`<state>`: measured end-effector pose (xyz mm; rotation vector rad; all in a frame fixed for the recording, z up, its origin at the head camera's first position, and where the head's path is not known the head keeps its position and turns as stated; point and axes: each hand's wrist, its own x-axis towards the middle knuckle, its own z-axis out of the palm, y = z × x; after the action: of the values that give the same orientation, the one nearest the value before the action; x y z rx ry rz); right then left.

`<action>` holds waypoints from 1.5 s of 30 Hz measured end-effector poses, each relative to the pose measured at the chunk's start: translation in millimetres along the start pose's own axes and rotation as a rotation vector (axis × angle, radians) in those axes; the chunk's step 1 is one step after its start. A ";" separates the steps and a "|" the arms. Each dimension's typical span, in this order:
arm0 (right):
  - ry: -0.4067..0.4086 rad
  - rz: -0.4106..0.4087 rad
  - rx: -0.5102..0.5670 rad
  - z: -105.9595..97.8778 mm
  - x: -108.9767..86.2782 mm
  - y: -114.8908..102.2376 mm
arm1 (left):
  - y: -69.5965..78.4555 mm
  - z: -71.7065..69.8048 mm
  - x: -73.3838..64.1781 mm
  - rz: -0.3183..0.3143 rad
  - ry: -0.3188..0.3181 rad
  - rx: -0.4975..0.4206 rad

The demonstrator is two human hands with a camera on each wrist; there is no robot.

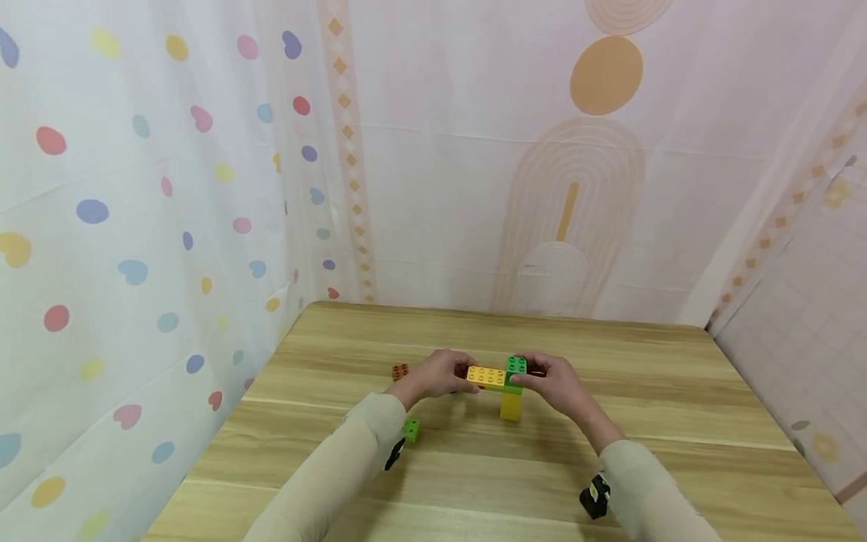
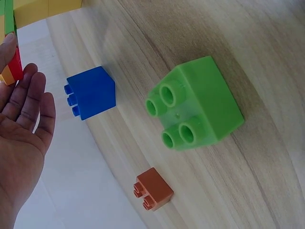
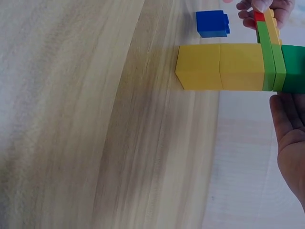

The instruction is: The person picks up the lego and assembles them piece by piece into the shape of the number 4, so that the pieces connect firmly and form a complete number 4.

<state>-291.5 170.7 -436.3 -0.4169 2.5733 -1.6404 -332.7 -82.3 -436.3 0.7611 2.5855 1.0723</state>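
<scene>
Between my hands stands a built stack: a yellow column (image 1: pixel 510 406) at the bottom, thin light green pieces (image 3: pixel 273 67) above it, and a dark green brick (image 1: pixel 517 365) on top. A studded yellow plate (image 1: pixel 486 375) juts left from the upper part, with a red piece (image 2: pixel 17 67) under its outer end. My left hand (image 1: pixel 439 373) pinches that outer end between thumb and fingers. With thumb in front and fingers behind, my right hand (image 1: pixel 557 384) pinches the dark green brick. The yellow column appears to rest on the table.
Loose on the wooden table (image 1: pixel 447 482) lie a light green brick (image 2: pixel 202 105) by the left forearm, a brown brick (image 1: pixel 400 370) behind the left wrist, and a blue brick (image 2: pixel 93 93), hidden in the head view. A patterned curtain (image 1: pixel 433 188) hangs behind the table.
</scene>
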 end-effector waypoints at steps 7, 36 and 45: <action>-0.016 -0.014 -0.022 0.3 1.4 -2.0 | -1.5 0.5 -0.8 0.004 -0.002 0.014; 0.007 -0.029 0.046 7.6 -0.3 9.9 | -5.9 1.2 -7.8 -0.004 0.028 0.005; 0.018 -0.011 0.046 9.4 -1.9 11.2 | -13.7 -5.1 -14.4 -0.001 0.031 0.029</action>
<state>-290.0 167.4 -450.6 -0.4160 2.5448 -1.7117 -327.8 -101.3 -442.2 0.7560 2.6331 1.0565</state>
